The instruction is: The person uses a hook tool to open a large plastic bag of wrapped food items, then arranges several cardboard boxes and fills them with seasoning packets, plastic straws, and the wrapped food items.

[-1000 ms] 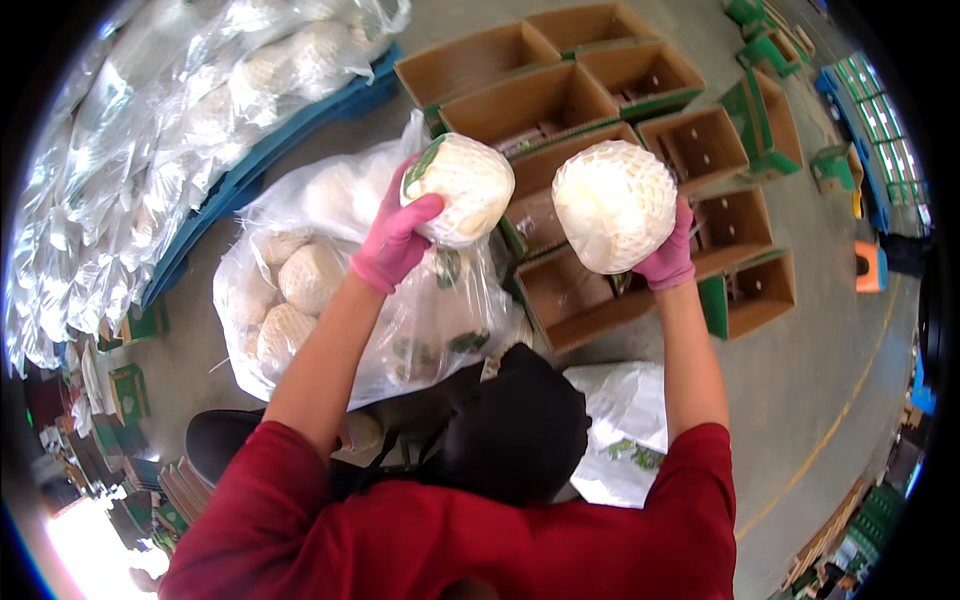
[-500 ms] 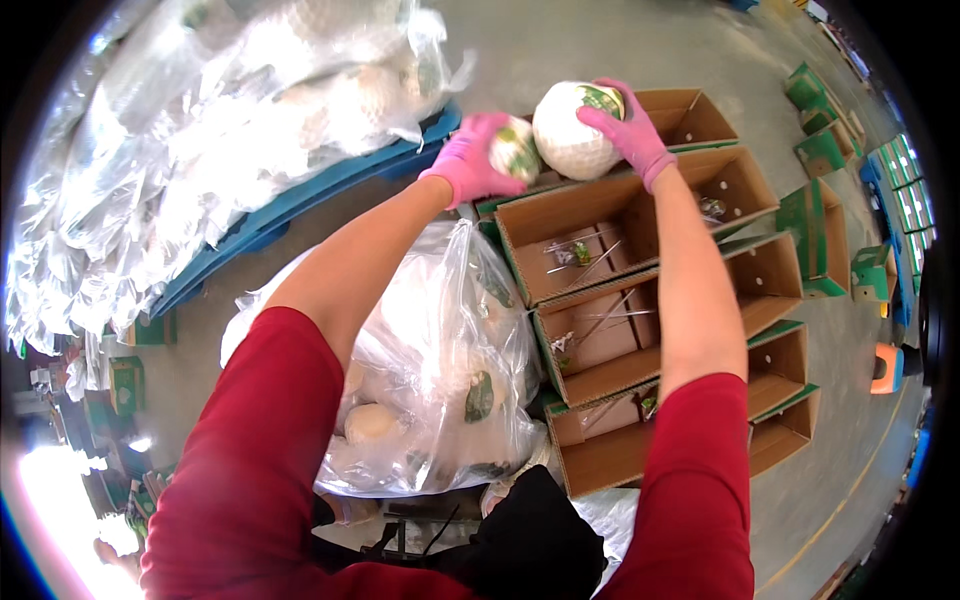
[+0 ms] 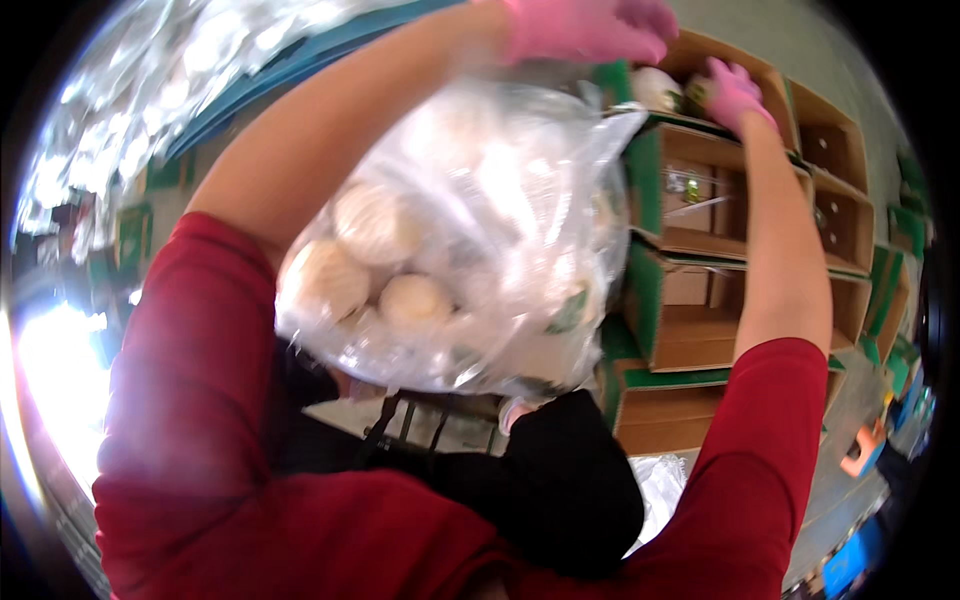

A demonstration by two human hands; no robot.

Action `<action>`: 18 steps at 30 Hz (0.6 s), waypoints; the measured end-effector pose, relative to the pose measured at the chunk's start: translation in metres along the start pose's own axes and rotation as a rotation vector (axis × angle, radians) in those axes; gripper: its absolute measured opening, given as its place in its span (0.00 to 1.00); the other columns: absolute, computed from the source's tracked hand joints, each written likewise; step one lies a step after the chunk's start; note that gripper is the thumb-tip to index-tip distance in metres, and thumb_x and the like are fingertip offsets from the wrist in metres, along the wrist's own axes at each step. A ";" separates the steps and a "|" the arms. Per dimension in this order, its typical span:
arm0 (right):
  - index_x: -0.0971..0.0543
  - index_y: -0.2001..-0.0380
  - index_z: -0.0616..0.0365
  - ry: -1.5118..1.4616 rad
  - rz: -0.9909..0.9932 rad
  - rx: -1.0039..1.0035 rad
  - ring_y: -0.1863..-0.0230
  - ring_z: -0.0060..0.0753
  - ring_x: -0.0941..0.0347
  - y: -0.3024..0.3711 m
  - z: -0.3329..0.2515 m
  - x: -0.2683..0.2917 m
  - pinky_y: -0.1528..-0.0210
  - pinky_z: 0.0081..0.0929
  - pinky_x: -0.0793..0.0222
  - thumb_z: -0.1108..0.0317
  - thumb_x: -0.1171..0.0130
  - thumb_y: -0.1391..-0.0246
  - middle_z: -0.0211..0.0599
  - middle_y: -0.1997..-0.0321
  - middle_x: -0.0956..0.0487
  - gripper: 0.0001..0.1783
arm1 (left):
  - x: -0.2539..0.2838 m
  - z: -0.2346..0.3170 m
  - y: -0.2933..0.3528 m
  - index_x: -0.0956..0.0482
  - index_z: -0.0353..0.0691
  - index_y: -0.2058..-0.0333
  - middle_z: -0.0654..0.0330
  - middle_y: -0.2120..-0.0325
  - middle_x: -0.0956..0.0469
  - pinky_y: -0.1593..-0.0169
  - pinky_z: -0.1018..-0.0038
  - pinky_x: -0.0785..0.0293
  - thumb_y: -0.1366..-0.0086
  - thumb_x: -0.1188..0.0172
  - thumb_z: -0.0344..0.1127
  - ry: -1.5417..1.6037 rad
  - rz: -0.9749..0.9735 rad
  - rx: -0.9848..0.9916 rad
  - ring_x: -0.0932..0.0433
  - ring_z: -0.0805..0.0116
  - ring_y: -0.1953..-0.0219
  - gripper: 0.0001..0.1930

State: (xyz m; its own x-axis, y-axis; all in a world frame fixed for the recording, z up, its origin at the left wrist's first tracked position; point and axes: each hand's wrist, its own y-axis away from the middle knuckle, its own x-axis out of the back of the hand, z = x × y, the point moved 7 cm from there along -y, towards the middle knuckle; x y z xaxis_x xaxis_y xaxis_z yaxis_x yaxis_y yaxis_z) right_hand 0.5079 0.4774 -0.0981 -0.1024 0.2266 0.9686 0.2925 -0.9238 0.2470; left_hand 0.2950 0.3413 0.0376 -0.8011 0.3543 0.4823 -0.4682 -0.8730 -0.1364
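My right hand (image 3: 735, 90), in a pink glove, reaches into the far cardboard box (image 3: 775, 85) with its fingers on a white round fruit (image 3: 652, 88) that bears a green label. My left hand (image 3: 590, 25), also gloved in pink, is stretched out at the top edge just left of that box; what is under its palm is hidden. Between my red-sleeved arms stands a big clear plastic bag (image 3: 450, 250) holding several more white round fruits.
A row of open cardboard boxes with green edges (image 3: 700, 205) runs along the right, some holding small green items. More clear bags (image 3: 120, 110) lie on a blue pallet (image 3: 300, 55) at the upper left. A black bundle (image 3: 560, 480) sits below the bag.
I have leaned further forward and both hands have travelled out to the far box. The fruit from my right hand now sits in that box; the one in my left hand is out of sight.
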 end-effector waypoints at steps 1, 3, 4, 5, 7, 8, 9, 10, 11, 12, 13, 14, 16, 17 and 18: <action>0.38 0.33 0.42 -0.039 0.078 0.013 0.29 0.60 0.44 0.000 0.022 -0.014 0.30 0.45 0.41 0.66 0.30 0.58 0.48 0.28 0.41 0.47 | 0.016 0.021 0.039 0.23 0.36 0.48 0.56 0.54 0.20 0.49 0.71 0.24 0.32 0.44 0.42 0.139 -0.167 0.102 0.22 0.63 0.52 0.19; 0.33 0.35 0.45 0.036 -0.142 0.128 0.29 0.49 0.41 -0.006 0.030 -0.010 0.29 0.40 0.42 0.64 0.29 0.56 0.46 0.31 0.37 0.43 | 0.045 0.054 0.126 0.22 0.35 0.49 0.56 0.54 0.19 0.50 0.73 0.23 0.29 0.47 0.43 0.238 -0.430 0.232 0.21 0.68 0.53 0.18; 0.30 0.37 0.48 -0.144 -0.079 -0.039 0.34 0.45 0.34 0.005 0.027 0.008 0.32 0.39 0.38 0.63 0.30 0.54 0.45 0.30 0.38 0.39 | 0.043 0.049 0.177 0.21 0.36 0.51 0.55 0.56 0.19 0.51 0.73 0.22 0.28 0.47 0.42 0.280 -0.639 0.409 0.21 0.69 0.54 0.17; 0.26 0.41 0.50 -0.438 0.181 0.053 0.44 0.36 0.26 0.035 -0.020 0.045 0.40 0.33 0.31 0.63 0.32 0.50 0.43 0.37 0.30 0.31 | 0.036 0.044 0.235 0.21 0.35 0.51 0.55 0.57 0.19 0.52 0.73 0.21 0.29 0.47 0.42 0.438 -0.762 0.550 0.21 0.67 0.54 0.18; 0.22 0.47 0.54 -1.140 0.153 0.376 0.53 0.28 0.25 0.129 -0.141 0.103 0.47 0.26 0.29 0.63 0.35 0.46 0.38 0.47 0.22 0.23 | 0.027 0.028 0.315 0.27 0.39 0.44 0.50 0.52 0.22 0.46 0.67 0.24 0.35 0.40 0.43 0.090 -0.613 0.834 0.22 0.59 0.50 0.24; 0.20 0.51 0.56 -1.241 0.024 0.559 0.53 0.25 0.26 0.176 -0.194 0.122 0.49 0.24 0.31 0.60 0.36 0.44 0.33 0.55 0.20 0.19 | 0.030 0.021 0.336 0.31 0.45 0.39 0.51 0.43 0.29 0.44 0.63 0.27 0.46 0.30 0.42 -0.269 -0.297 0.827 0.26 0.58 0.46 0.35; 0.19 0.53 0.57 -1.221 -0.238 0.801 0.52 0.26 0.26 0.221 -0.243 0.128 0.48 0.24 0.31 0.58 0.35 0.44 0.32 0.54 0.20 0.19 | 0.018 0.008 0.351 0.35 0.49 0.36 0.51 0.39 0.35 0.42 0.59 0.29 0.49 0.29 0.44 -0.609 -0.189 0.673 0.30 0.54 0.42 0.41; 0.21 0.50 0.59 -1.251 -0.676 0.903 0.49 0.29 0.26 0.263 -0.287 0.109 0.45 0.28 0.30 0.61 0.38 0.42 0.35 0.50 0.21 0.19 | 0.003 -0.002 0.355 0.38 0.53 0.34 0.51 0.35 0.40 0.41 0.56 0.30 0.52 0.27 0.45 -0.939 -0.065 0.489 0.34 0.50 0.38 0.46; 0.23 0.47 0.61 -1.199 -1.120 0.930 0.46 0.32 0.26 0.309 -0.325 0.086 0.42 0.31 0.30 0.65 0.41 0.41 0.38 0.47 0.21 0.20 | -0.013 -0.018 0.361 0.39 0.56 0.33 0.51 0.35 0.41 0.40 0.53 0.32 0.54 0.26 0.45 -1.048 -0.059 0.512 0.35 0.48 0.37 0.48; 0.24 0.44 0.60 -1.002 -1.305 0.857 0.46 0.30 0.26 0.333 -0.342 0.047 0.42 0.29 0.30 0.65 0.38 0.42 0.38 0.47 0.21 0.23 | -0.028 -0.031 0.357 0.40 0.58 0.33 0.51 0.34 0.43 0.39 0.51 0.33 0.56 0.25 0.45 -1.150 -0.046 0.527 0.37 0.47 0.36 0.50; 0.24 0.44 0.60 -0.740 -1.222 0.802 0.46 0.29 0.26 0.344 -0.353 0.016 0.42 0.26 0.31 0.63 0.34 0.44 0.37 0.46 0.21 0.26 | -0.033 -0.036 0.348 0.41 0.60 0.33 0.52 0.33 0.44 0.39 0.49 0.34 0.58 0.24 0.45 -1.253 -0.027 0.541 0.38 0.45 0.36 0.52; 0.25 0.44 0.63 -0.628 -1.203 0.595 0.48 0.30 0.25 0.345 -0.354 -0.004 0.44 0.28 0.30 0.59 0.30 0.49 0.40 0.49 0.20 0.32 | -0.028 -0.039 0.337 0.40 0.61 0.33 0.51 0.33 0.43 0.38 0.48 0.35 0.59 0.24 0.44 -1.156 -0.049 0.590 0.38 0.46 0.36 0.52; 0.20 0.52 0.64 -0.657 -0.893 0.739 0.52 0.32 0.23 0.298 -0.363 -0.046 0.46 0.29 0.29 0.63 0.31 0.51 0.40 0.54 0.18 0.24 | -0.013 -0.034 0.327 0.39 0.64 0.34 0.50 0.34 0.42 0.38 0.45 0.36 0.59 0.23 0.43 -0.933 -0.112 0.688 0.37 0.47 0.35 0.52; 0.18 0.56 0.63 -0.765 -0.798 0.705 0.56 0.32 0.21 0.264 -0.369 -0.042 0.48 0.29 0.28 0.62 0.31 0.55 0.40 0.57 0.16 0.22 | 0.001 -0.028 0.332 0.35 0.58 0.36 0.51 0.37 0.37 0.38 0.49 0.35 0.60 0.23 0.42 -0.731 -0.054 0.706 0.36 0.48 0.37 0.48; 0.18 0.57 0.61 -0.751 -0.548 0.620 0.57 0.34 0.21 0.238 -0.377 -0.017 0.49 0.30 0.28 0.62 0.31 0.56 0.40 0.58 0.16 0.22 | 0.016 -0.030 0.342 0.35 0.56 0.37 0.51 0.39 0.36 0.38 0.50 0.34 0.60 0.23 0.41 -0.605 0.155 0.648 0.35 0.48 0.38 0.48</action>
State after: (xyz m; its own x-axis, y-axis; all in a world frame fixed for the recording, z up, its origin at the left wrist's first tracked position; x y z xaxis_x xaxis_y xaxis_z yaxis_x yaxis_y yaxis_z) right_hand 0.2212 0.1372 -0.0662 0.1758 0.8787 0.4439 0.8289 -0.3753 0.4148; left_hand 0.1110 0.0584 -0.0270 -0.4191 0.1398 0.8971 0.0780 -0.9789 0.1889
